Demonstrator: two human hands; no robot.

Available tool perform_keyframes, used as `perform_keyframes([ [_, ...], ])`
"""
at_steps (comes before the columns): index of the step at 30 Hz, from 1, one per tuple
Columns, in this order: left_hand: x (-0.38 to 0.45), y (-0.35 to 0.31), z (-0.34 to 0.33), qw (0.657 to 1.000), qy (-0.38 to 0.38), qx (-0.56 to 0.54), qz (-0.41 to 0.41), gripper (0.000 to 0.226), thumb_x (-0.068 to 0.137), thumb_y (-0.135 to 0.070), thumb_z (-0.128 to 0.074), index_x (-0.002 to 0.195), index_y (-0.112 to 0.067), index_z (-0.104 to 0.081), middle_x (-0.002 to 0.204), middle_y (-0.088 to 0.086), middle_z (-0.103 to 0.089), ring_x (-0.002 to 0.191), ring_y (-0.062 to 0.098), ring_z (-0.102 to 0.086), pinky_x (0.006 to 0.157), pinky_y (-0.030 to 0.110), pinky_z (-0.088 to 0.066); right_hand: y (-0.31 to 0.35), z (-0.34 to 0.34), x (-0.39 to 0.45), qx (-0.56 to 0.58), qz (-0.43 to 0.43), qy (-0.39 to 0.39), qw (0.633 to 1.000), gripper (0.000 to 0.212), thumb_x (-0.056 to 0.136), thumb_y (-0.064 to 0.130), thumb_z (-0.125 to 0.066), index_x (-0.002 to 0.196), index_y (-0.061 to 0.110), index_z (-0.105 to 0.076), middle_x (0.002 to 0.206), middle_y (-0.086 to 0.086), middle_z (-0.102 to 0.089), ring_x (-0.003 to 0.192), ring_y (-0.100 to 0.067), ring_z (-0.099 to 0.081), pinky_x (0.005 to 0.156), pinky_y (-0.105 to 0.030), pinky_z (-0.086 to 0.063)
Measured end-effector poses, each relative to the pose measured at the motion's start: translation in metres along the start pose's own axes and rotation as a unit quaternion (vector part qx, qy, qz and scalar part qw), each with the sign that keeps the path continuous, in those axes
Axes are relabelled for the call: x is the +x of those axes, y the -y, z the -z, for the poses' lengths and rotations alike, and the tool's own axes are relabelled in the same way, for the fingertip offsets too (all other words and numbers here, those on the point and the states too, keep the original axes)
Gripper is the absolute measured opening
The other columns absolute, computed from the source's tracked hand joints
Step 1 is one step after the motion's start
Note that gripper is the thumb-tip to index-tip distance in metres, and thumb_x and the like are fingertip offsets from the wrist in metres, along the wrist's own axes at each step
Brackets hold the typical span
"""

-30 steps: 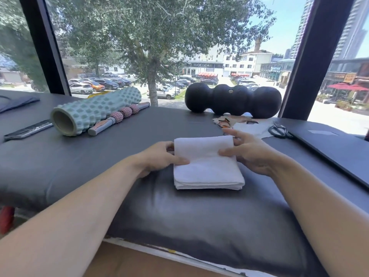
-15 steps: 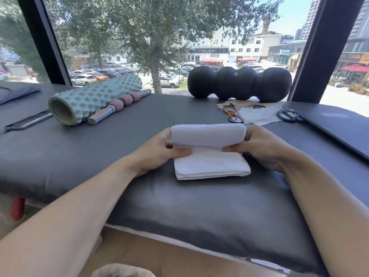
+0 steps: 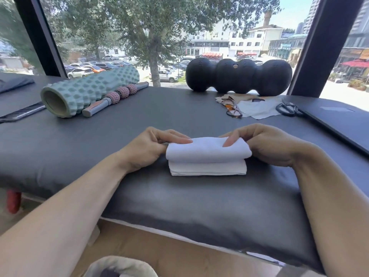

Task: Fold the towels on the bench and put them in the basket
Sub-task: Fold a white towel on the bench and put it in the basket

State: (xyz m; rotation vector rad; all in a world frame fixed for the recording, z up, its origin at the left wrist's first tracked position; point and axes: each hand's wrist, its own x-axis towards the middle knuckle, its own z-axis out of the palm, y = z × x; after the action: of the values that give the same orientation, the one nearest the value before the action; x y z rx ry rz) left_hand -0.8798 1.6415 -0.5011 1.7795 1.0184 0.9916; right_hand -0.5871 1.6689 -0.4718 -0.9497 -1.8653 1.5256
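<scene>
A white towel (image 3: 207, 156) lies on the dark padded bench (image 3: 179, 196) near its front edge, its far half doubled over toward me into a thick fold. My left hand (image 3: 151, 146) grips the fold's left end with thumb on top. My right hand (image 3: 265, 144) grips the right end, fingers pressing down on the upper layer. A light grey padded rim, perhaps the basket (image 3: 121, 266), peeks in at the bottom edge below the bench.
A teal foam roller (image 3: 87, 92) and a pink-beaded massage stick (image 3: 117, 96) lie at the back left. A black peanut roller (image 3: 239, 76) stands at the window. Glasses (image 3: 231, 106), cloths, scissors (image 3: 287, 109) and a dark laptop (image 3: 339, 118) lie at the right.
Both hands have lifted the towel's far edge and rolled it forward over the near half, so the towel is now half as deep. The view has tilted down a little.
</scene>
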Motion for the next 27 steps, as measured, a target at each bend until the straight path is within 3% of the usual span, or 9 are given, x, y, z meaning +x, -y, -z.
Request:
perform_keyframes([
  [4,-0.006,-0.014,-0.002,0.999,0.023,-0.011,0.048,0.034,0.075,-0.016,-0.054,0.092,-0.015,-0.084,0.123,-0.002,-0.071,0.118,0.021,-0.064,0.103,0.035,-0.046,0.008,0.0,-0.008,-0.029,-0.015,0.047,0.998,0.046,0.093,0.007,-0.031,0.081,-0.002,-0.075,0.127,-0.003,-0.069,0.121,-0.022,-0.062,0.102,-0.03,-0.043],
  [6,-0.011,-0.022,-0.007,0.998,0.011,0.029,0.056,0.026,0.085,-0.036,-0.064,0.087,-0.018,-0.084,0.12,-0.008,-0.072,0.116,0.016,-0.066,0.106,0.036,-0.043,0.009,-0.004,-0.01,-0.118,0.008,0.037,0.992,0.034,0.094,0.023,-0.059,0.067,0.01,-0.074,0.123,0.003,-0.071,0.12,-0.016,-0.063,0.101,-0.026,-0.041],
  [7,-0.012,-0.023,-0.01,0.997,-0.007,0.061,0.052,0.024,0.086,-0.041,-0.073,0.082,-0.019,-0.082,0.117,-0.011,-0.073,0.112,0.011,-0.067,0.103,0.032,-0.043,0.009,-0.006,-0.01,-0.15,0.012,0.027,0.988,0.03,0.09,0.02,-0.071,0.06,0.013,-0.07,0.119,0.005,-0.073,0.116,-0.013,-0.065,0.096,-0.02,-0.043],
  [10,-0.015,-0.024,-0.021,0.995,-0.048,0.089,0.024,0.022,0.077,-0.022,-0.085,0.07,-0.016,-0.065,0.111,-0.011,-0.074,0.1,0.007,-0.07,0.089,0.024,-0.048,0.009,-0.011,-0.009,-0.135,0.017,0.007,0.991,0.025,0.072,0.01,-0.087,0.076,0.013,-0.062,0.111,0.003,-0.075,0.099,-0.016,-0.069,0.082,-0.019,-0.053],
  [13,-0.022,-0.025,-0.023,0.995,-0.04,0.089,0.017,0.042,0.07,-0.018,-0.091,0.095,-0.018,-0.058,0.11,-0.008,-0.072,0.093,0.008,-0.069,0.076,0.021,-0.053,0.013,-0.016,-0.016,-0.21,0.004,-0.002,0.978,0.057,0.064,0.015,-0.094,0.11,0.03,-0.063,0.108,0.013,-0.071,0.094,-0.01,-0.067,0.077,-0.02,-0.054],
  [16,-0.034,-0.032,-0.026,0.989,-0.023,0.145,0.028,0.057,0.069,-0.026,-0.093,0.115,-0.036,-0.061,0.109,-0.014,-0.068,0.097,0.006,-0.067,0.08,0.023,-0.056,0.022,-0.025,-0.026,-0.317,0.02,0.014,0.948,0.067,0.069,0.022,-0.091,0.127,0.039,-0.062,0.114,0.019,-0.069,0.104,-0.002,-0.065,0.09,-0.024,-0.054],
  [21,-0.05,-0.036,-0.04,0.986,-0.066,0.154,-0.004,0.062,0.065,-0.016,-0.094,0.115,-0.038,-0.065,0.113,-0.017,-0.069,0.104,0.004,-0.065,0.088,0.022,-0.053,0.026,-0.045,-0.047,-0.426,0.037,-0.051,0.902,0.078,0.059,0.039,-0.091,0.127,0.05,-0.056,0.109,0.025,-0.067,0.099,0.003,-0.061,0.087,-0.027,-0.052],
  [24,-0.053,-0.036,-0.044,0.984,-0.078,0.162,0.003,0.057,0.063,-0.016,-0.095,0.111,-0.035,-0.068,0.107,-0.015,-0.071,0.099,0.005,-0.066,0.084,0.023,-0.053,0.02,-0.053,-0.052,-0.375,0.043,-0.102,0.92,0.06,0.057,0.046,-0.093,0.11,0.042,-0.066,0.097,0.02,-0.07,0.09,0.0,-0.064,0.082,-0.033,-0.056],
  [27,-0.053,-0.035,-0.039,0.98,-0.06,0.186,0.021,0.036,0.069,-0.023,-0.092,0.098,-0.031,-0.071,0.095,-0.012,-0.073,0.088,0.005,-0.067,0.074,0.02,-0.05,0.013,-0.052,-0.049,-0.338,0.036,-0.134,0.931,0.054,0.051,0.049,-0.093,0.098,0.035,-0.07,0.09,0.013,-0.072,0.086,-0.009,-0.067,0.08,-0.044,-0.057],
])
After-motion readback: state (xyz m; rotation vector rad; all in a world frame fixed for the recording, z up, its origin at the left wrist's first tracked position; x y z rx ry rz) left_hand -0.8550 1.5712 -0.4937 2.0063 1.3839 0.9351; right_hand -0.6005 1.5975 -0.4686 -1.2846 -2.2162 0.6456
